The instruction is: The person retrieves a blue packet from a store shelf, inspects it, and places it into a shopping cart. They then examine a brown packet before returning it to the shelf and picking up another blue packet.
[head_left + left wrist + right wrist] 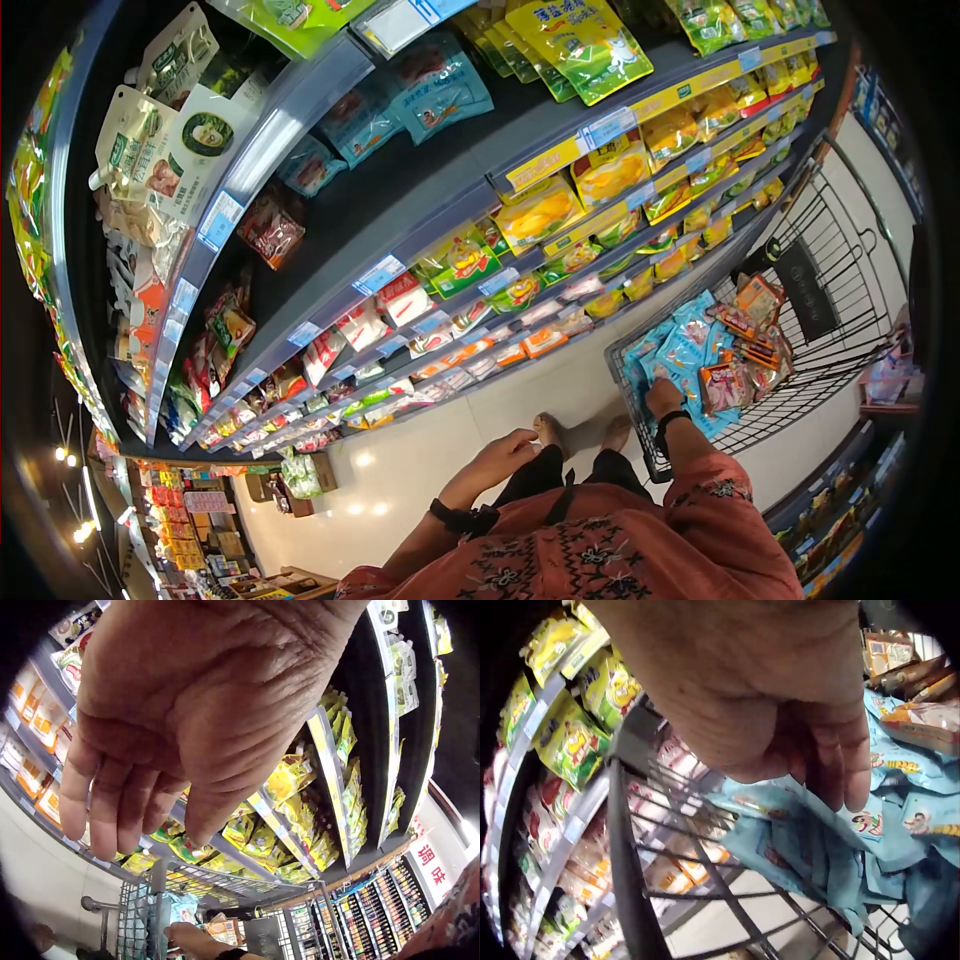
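Beneath the right-hand fingers (856, 776), blue packets (799, 836) lie inside the cart (632, 862).

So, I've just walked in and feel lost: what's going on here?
A person stands between a shelf and a cart. Their right hand is down at the blue packets in the cart; whether it grips one is unclear. The left hand holds nothing. Brownish packets lie beside the blue ones.

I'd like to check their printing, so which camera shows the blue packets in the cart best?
The right wrist view: the blue packets lie close, printed figures visible. The head view shows them smaller, partly behind the right hand; the left wrist view shows a small patch in the cart.
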A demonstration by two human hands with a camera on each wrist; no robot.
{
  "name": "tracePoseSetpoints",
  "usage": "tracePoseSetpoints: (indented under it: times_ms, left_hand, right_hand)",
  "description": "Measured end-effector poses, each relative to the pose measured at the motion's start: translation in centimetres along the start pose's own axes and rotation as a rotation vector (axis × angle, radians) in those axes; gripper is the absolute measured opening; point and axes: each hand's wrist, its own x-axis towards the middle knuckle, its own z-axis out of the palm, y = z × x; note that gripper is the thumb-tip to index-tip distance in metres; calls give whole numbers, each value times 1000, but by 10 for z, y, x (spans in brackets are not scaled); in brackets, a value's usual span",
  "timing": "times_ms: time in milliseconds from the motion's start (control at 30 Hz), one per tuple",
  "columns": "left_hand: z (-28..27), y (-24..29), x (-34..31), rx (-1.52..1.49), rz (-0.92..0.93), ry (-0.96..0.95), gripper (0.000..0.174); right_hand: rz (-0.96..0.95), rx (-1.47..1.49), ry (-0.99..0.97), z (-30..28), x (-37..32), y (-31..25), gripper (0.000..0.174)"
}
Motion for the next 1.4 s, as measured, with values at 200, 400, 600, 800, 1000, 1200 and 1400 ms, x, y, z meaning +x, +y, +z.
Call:
tracePoseSetpoints:
  times_ms: [200,400,600,800,1000,1200,1400]
  left_hand:
    - [1,16,19,25,98,-68,50]
    - [10,49,59,41,383,-178,62]
    - [3,130,36,-375,514,-298,84]
    - [-38,134,4,-835,715,-378,95]
    - [-80,108,2,-1031,716,-295,79]
    - [-125,113,-13,-969,710,-375,61]
    - [-157,112,-27,-1031,661,-552,74]
  right_hand:
    - [-218,105,-44,-84,-24,9,29]
    - [-98,1014,-169,-204,-131,-75,15]
    - [-787,701,337,-291,-220,-194,22]
    - [-931,291,668,-275,-264,-290,20]
    - [-1149,267,595,-262,-265,-328,15]
    - [-1036,541,501,-292,-258,-329,19]
    - [-788,879,-112,-309,-214,-346,39]
